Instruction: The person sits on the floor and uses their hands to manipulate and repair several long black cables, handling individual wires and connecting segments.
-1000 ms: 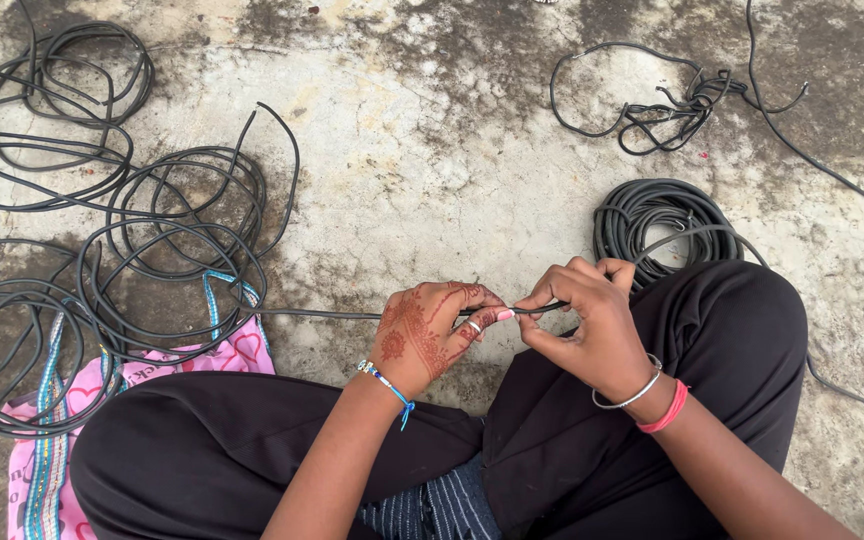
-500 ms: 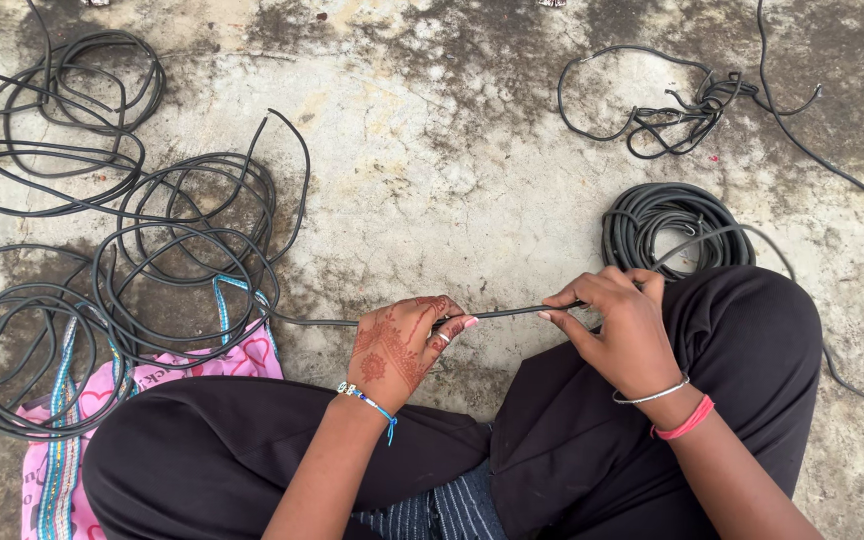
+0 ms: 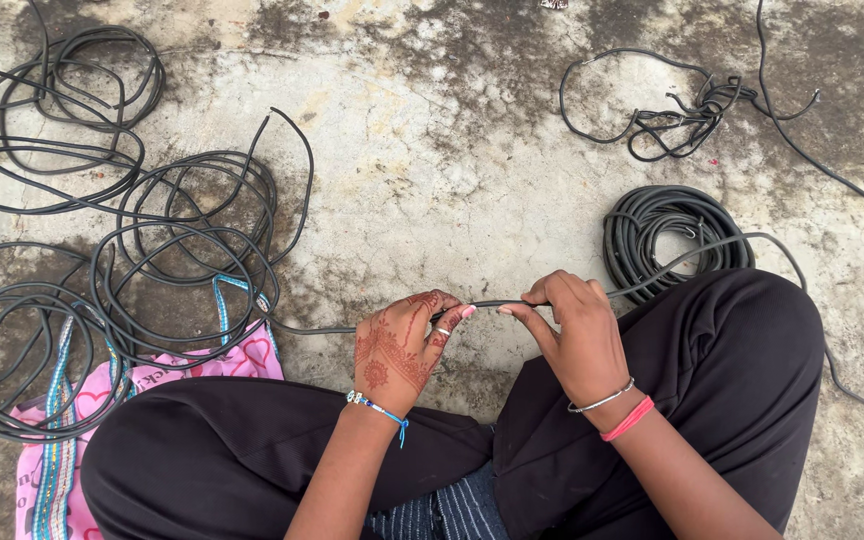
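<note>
I sit cross-legged on a stained concrete floor. A thin black cable [image 3: 487,303] runs straight between my two hands in front of my knees. My left hand [image 3: 399,345], marked with henna, pinches it on the left side. My right hand [image 3: 574,335] grips it on the right, with bangles at the wrist. From the left hand the cable runs on to loose black loops [image 3: 182,250] at the left. From the right hand it leads up to a tight black coil [image 3: 667,225] beside my right knee.
More loose cable loops [image 3: 42,110] lie at the far left. A small tangle of cable [image 3: 677,115] lies at the top right. A pink cloth bag [image 3: 62,440] with striped straps sits under the loops by my left knee.
Both hands have shifted slightly along the cable and sit a little lower. The stretch of cable between them now shows plainly. The view has shifted slightly.
</note>
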